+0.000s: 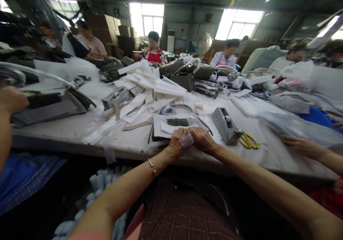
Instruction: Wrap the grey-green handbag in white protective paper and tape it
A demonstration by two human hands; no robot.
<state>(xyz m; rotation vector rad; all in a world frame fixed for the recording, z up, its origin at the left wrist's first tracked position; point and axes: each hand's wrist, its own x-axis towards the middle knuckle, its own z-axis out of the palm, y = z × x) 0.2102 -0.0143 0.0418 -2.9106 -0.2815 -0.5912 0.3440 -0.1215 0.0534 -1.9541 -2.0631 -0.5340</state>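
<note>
A dark olive handbag (177, 122) lies on the table in front of me, partly covered by white wrapping sheet (166, 128). My left hand (177, 141) is closed on the near edge of that sheet, fingers bent over it. Right beside it, my right hand (203, 138) pinches the same edge with bent fingers. A small translucent white flap (187, 140) shows between the two hands; whether it is tape or part of the sheet I cannot tell. Behind the bag, its handle (184, 106) curves up, wrapped in clear plastic.
A grey tape dispenser (226, 127) and yellow-handled scissors (248, 140) lie to the right. Beyond the bag is a heap of white strips (150, 86) and more bags (184, 77). Co-workers' hands reach in at left (12, 98) and right (301, 147).
</note>
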